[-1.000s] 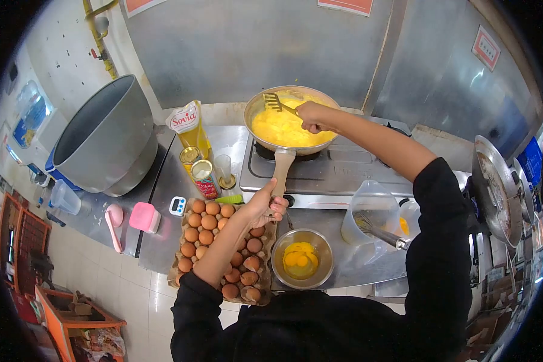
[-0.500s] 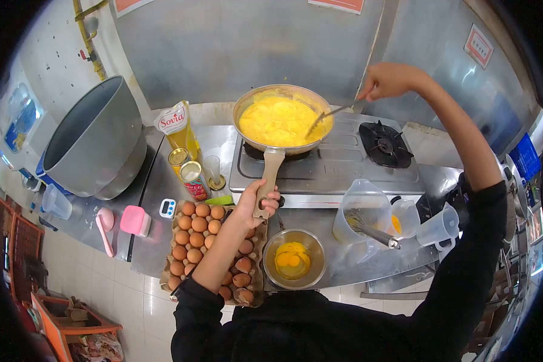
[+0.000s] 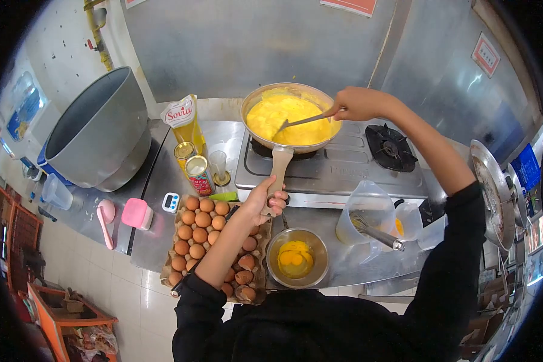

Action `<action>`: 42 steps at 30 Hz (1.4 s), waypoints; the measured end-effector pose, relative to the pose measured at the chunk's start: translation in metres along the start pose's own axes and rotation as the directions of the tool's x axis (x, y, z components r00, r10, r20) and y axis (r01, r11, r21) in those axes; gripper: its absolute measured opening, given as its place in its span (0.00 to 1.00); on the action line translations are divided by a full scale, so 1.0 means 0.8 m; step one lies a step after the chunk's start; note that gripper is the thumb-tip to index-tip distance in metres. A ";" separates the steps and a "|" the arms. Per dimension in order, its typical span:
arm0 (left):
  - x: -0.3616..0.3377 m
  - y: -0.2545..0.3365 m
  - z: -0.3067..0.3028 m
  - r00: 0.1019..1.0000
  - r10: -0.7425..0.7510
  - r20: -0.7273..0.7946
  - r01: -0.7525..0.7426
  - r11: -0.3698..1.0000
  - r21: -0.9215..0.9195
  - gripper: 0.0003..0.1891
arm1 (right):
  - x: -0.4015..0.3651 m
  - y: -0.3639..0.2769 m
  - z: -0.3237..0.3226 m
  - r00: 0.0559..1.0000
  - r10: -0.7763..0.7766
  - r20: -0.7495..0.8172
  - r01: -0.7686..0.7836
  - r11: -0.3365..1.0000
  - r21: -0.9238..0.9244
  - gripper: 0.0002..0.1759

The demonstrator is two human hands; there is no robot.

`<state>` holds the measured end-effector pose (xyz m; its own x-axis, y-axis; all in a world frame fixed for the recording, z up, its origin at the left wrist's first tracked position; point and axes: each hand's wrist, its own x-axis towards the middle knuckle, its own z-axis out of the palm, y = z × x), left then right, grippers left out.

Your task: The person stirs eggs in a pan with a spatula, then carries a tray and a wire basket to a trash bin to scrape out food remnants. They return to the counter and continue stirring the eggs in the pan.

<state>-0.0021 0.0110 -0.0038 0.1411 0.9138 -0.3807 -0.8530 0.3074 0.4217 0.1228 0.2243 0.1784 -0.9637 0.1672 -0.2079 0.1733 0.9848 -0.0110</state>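
My left hand (image 3: pixel 264 199) is closed round the beige handle of a frying pan (image 3: pixel 280 163), which sits on the left burner of a gas stove (image 3: pixel 338 175). Soft yellow scrambled egg (image 3: pixel 283 113) fills the pan. From the right, my right hand (image 3: pixel 359 104) grips a spatula (image 3: pixel 308 120), its blade dipping into the egg near the pan's front. Below my left forearm lies a carton of brown eggs (image 3: pixel 202 232), some of them cracked shells. Beside it stands a steel bowl (image 3: pixel 322 259) with raw yolks (image 3: pixel 294 259).
Oil pouch (image 3: pixel 184 123), opened cans (image 3: pixel 199 175) and a small glass (image 3: pixel 219 166) stand left of the stove. Further left are a timer (image 3: pixel 171 202), a pink container (image 3: pixel 137 213) and a large grey pot (image 3: pixel 96 133). At right, a clear jug (image 3: pixel 365 208) holds a whisk (image 3: pixel 374 234).
My right hand has come down and leftward, and the spatula blade has shifted from the pan's right side toward its front middle. My left hand still holds the pan handle.
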 end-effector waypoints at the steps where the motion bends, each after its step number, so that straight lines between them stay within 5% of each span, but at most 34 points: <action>1: 0.000 0.000 0.000 1.000 -0.004 -0.004 0.004 1.000 -0.006 0.13 | 0.013 -0.006 0.003 1.000 0.013 -0.016 -0.013 1.000 -0.024 0.13; 6: -0.002 -0.001 0.004 1.000 0.010 -0.026 -0.009 1.000 0.028 0.13 | 0.075 -0.036 0.013 0.989 0.129 -0.068 -0.136 0.984 -0.119 0.11; 8: -0.001 -0.001 0.003 1.000 0.013 -0.013 -0.012 0.999 0.039 0.13 | 0.102 -0.035 0.034 0.914 0.311 -0.260 -0.347 0.931 -0.108 0.10; 12: -0.001 -0.002 0.004 0.999 0.016 -0.037 -0.014 0.999 0.036 0.13 | 0.131 -0.008 0.052 0.851 0.370 -0.373 -0.433 0.896 -0.097 0.13; 18: 0.001 -0.004 0.001 0.999 0.040 -0.005 -0.040 0.999 0.013 0.13 | 0.057 0.045 -0.021 0.958 0.279 -0.071 -0.278 0.960 0.027 0.12; 20: 0.002 -0.004 -0.001 0.999 0.041 0.004 -0.041 0.999 0.009 0.14 | -0.004 -0.021 -0.070 0.887 0.444 0.128 -0.442 0.896 -0.044 0.16; 26: 0.002 -0.002 -0.002 0.999 0.033 0.020 -0.033 0.999 0.006 0.14 | -0.060 -0.068 -0.061 0.852 0.413 0.322 -0.395 0.910 -0.123 0.16; 29: 0.002 -0.002 -0.001 0.999 0.036 0.017 -0.036 0.999 0.015 0.14 | -0.037 -0.065 -0.009 0.947 0.256 0.194 -0.225 0.960 -0.168 0.16; 42: 0.000 -0.004 -0.002 0.999 0.038 -0.007 -0.038 0.999 -0.008 0.14 | 0.099 -0.071 0.056 0.911 0.400 -0.104 -0.413 0.896 -0.164 0.11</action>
<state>0.0002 0.0099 -0.0065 0.1049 0.9230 -0.3702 -0.8620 0.2700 0.4290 0.0459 0.1797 0.1184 -0.8294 0.5511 -0.0916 0.5196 0.8212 0.2360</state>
